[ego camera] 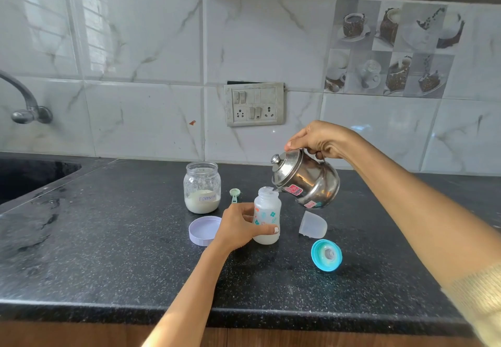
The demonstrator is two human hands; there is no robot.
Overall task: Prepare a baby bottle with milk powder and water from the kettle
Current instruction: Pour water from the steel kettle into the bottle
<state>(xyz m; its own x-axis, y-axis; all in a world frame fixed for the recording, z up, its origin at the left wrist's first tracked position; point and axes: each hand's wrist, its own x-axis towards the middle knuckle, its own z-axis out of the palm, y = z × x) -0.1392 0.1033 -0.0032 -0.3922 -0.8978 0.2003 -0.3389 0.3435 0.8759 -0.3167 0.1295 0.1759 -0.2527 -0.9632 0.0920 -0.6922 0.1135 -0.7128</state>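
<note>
Tilting one kettle (307, 181) over one bottle (267, 215), two hands (238, 228) grip.

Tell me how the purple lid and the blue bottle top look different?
The purple lid is plain, with nothing in it; the blue bottle top has a clear teat in its middle. The purple lid lies flat on the counter; the blue bottle top sits tilted. The purple lid looks wider. Both are round, and no hand touches them.
</note>
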